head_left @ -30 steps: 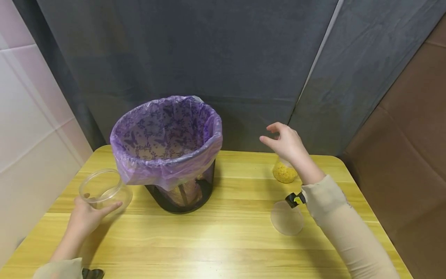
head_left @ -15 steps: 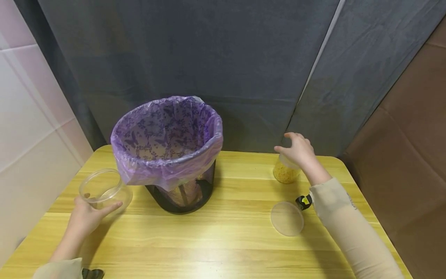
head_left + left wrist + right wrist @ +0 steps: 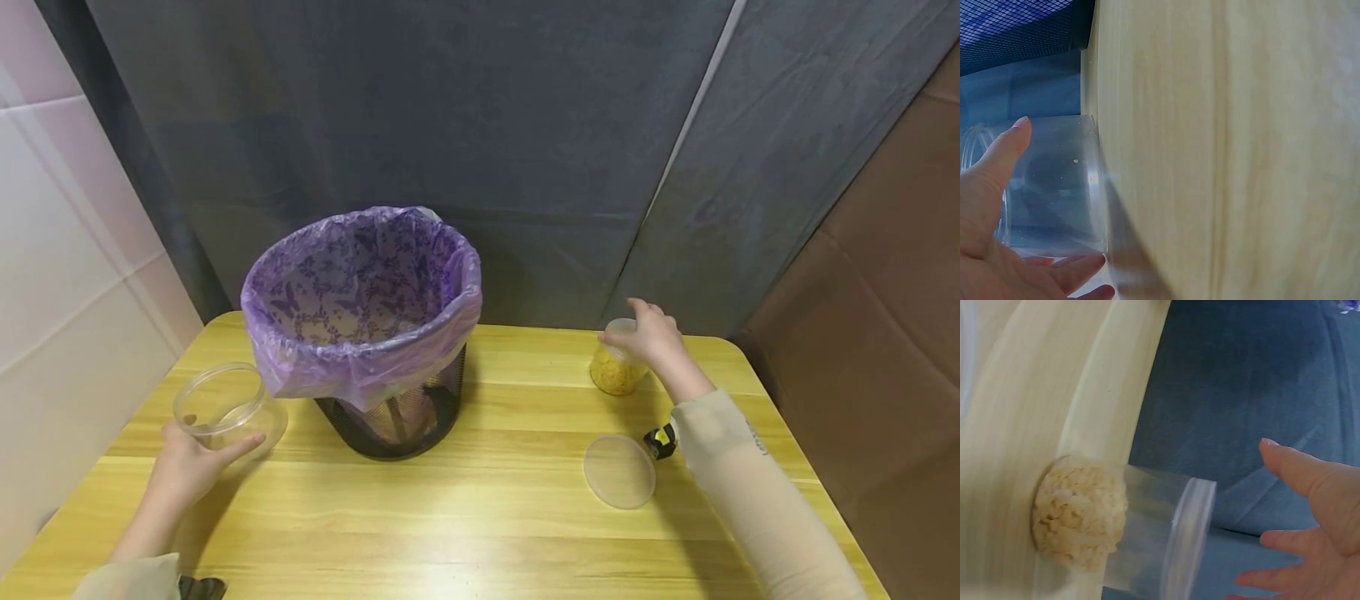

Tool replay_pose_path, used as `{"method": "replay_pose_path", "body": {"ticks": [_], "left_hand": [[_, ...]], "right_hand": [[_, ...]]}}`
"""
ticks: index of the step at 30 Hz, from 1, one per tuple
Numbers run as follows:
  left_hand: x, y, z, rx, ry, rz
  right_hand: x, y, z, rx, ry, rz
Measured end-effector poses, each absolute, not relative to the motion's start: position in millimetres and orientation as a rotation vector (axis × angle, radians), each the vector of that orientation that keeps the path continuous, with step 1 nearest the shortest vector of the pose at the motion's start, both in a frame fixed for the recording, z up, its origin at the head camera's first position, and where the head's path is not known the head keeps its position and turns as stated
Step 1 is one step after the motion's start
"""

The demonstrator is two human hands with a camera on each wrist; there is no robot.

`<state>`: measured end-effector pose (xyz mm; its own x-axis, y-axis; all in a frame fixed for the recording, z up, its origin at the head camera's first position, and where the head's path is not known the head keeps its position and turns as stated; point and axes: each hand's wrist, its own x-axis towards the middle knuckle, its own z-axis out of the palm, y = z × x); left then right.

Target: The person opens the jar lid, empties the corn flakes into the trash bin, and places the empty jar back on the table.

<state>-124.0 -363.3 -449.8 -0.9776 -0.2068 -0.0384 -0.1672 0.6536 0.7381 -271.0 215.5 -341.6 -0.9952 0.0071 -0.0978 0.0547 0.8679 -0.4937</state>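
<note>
My left hand (image 3: 187,467) is wrapped round an uncovered clear plastic jar (image 3: 262,417) at the table's left, thumb on one side and fingers on the other. In the left wrist view the jar (image 3: 1054,187) shows only a few tiny specks inside. At the back right stands a second clear jar (image 3: 613,372), its lower part filled with yellow crumbly bits, a lid (image 3: 1188,540) on its top. My right hand (image 3: 652,337) is spread beside that lid. A gap shows between its fingers and the lid in the right wrist view.
A black mesh bin (image 3: 442,408) with a purple patterned liner (image 3: 360,367) stands left of centre, close to the left jar. One loose round translucent lid (image 3: 619,472) lies flat on the wooden table (image 3: 450,517). Grey curtain (image 3: 450,125) hangs behind.
My right hand has moved right and down to the top of the jar with yellow bits, so its lid now shows. The left hand and its jar have stayed put.
</note>
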Motion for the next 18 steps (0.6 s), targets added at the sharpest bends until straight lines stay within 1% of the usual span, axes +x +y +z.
{"method": "replay_pose_path", "body": {"ticks": [18], "left_hand": [[-123,-363,-454,0.3,-2.765,-1.253]], "right_hand": [[-276,230,-370,0.022,2.93,-0.799]]}}
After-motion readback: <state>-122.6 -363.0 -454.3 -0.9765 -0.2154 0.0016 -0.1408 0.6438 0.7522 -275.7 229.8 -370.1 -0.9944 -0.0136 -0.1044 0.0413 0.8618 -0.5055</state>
